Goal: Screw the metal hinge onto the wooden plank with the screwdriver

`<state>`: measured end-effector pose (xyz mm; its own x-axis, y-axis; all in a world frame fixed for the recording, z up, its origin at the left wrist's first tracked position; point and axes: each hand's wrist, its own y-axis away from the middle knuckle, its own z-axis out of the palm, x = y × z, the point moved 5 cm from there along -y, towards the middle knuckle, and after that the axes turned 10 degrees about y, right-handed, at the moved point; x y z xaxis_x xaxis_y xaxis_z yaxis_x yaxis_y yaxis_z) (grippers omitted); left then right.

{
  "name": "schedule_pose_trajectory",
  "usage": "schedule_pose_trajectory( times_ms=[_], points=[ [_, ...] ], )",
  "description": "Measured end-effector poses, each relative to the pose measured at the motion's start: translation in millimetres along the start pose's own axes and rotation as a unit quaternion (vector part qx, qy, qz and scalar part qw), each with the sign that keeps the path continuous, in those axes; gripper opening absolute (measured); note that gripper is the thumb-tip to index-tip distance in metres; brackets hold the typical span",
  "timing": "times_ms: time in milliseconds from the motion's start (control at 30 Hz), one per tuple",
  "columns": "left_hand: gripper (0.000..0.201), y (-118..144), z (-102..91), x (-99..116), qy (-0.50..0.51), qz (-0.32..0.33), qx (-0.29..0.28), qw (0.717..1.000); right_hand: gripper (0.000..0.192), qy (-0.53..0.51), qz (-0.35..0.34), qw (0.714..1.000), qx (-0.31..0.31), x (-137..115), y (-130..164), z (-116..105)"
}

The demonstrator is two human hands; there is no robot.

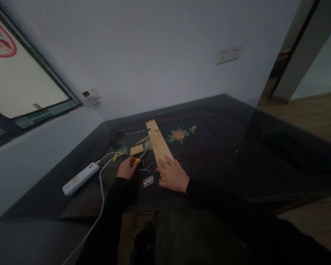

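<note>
We see our left hand [127,168] curled around a yellow-handled screwdriver [140,157], its fingers pinching the handle while the thin metal shaft points up toward one o'clock, where its tip nears the long wooden plank [157,142]. Our right hand [173,175] lies flat with fingers spread, pressing down on the near end of that plank; the plank runs away from us toward eleven o'clock across the dark bench [226,154]. Between our two hands, a few small screws [145,168] lie loose on the bench, and just below them, at about six o'clock from the screws, sits a small metal hinge [148,181], apart from both hands. At eleven o'clock from the left hand rests a small wooden block [136,149], beside the plank's left edge; whether the two touch we cannot tell. Well off at nine o'clock from the left hand lies a white power strip [80,178], its white cable [101,198] trailing down off the near edge of the bench toward six o'clock. A painted flower [179,134] decorates the bench surface at three o'clock from the plank's middle. On the grey wall, one wall socket [227,55] sits high at one o'clock and another socket [91,96] sits in the corner at ten o'clock, next to the window [22,84]
</note>
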<state>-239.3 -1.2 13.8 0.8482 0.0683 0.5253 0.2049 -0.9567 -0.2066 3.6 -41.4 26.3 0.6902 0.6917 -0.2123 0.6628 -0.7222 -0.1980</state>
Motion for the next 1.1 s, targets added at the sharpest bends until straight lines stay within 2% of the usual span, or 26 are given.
schedule_pose_trajectory(
  times_ms=[333,733,900,1000,1100],
  points=[
    [0.033,0,0.2,-3,-0.013,-0.017,0.004,1.0,0.045,-0.008,0.001,1.0,-0.008,1,0,1],
    [0.036,1,0.2,0,-0.038,-0.002,-0.005,0.999,0.046,-0.01,0.002,1.0,-0.016,1,-1,2],
    [0.042,8,-4.2,-4,-0.045,0.018,-0.006,0.999,0.057,-0.026,-0.007,1.0,-0.015,2,1,0],
    [0.042,17,-11.0,0,-0.036,0.054,0.011,0.998,0.063,-0.034,-0.012,0.999,-0.001,4,4,-3],
    [0.037,33,-16.6,20,-0.016,0.132,0.05,0.99,0.064,-0.047,-0.014,0.999,-0.005,7,8,-5]
  ],
)
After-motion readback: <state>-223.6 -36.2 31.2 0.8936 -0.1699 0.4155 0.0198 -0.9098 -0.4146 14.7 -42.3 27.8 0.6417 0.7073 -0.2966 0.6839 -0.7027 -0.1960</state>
